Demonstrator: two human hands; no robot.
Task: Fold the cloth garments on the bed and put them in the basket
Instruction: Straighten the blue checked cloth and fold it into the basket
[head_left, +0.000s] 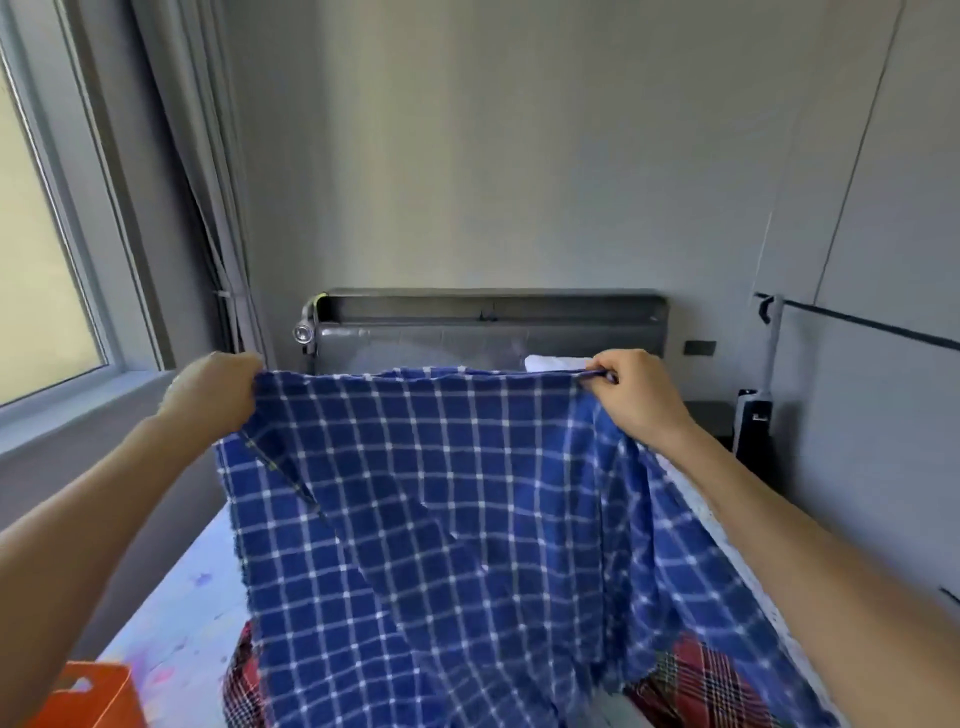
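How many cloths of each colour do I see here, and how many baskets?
Blue checked cloth: 1, held up by the left hand and the right hand
Red plaid cloth: at least 1, partly hidden under the blue one; it also shows at the lower left
Orange basket: 1
Total: 3
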